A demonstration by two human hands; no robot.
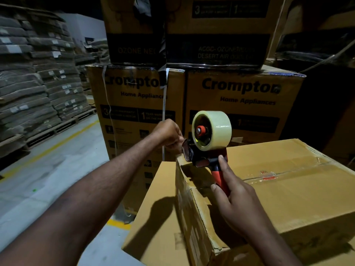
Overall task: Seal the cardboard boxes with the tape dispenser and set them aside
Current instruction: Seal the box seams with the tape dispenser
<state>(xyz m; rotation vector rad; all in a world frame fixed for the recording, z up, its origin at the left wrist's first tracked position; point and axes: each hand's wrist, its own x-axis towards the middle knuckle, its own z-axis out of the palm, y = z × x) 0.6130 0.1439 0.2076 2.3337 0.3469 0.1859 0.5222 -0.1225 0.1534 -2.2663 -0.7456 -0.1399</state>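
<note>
At the cardboard box's [288, 198] top edge, right hand [236, 200] clenched around tape dispenser [208, 143], left hand [169, 134] fisted by its nose.

Grey concrete floor [57, 169] carries stacked printed cartons [138, 116] and pallets [48, 131].

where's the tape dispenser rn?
Head view, centre: the tape dispenser sits at the box's far-left top edge, handle in the right hand, left hand at its front.

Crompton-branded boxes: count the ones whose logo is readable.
2. One Crompton box stands behind the left hand; the other Crompton box stands beside it, behind the tape dispenser. The dark boxes stacked above may share the brand; no logo shows there.
</note>
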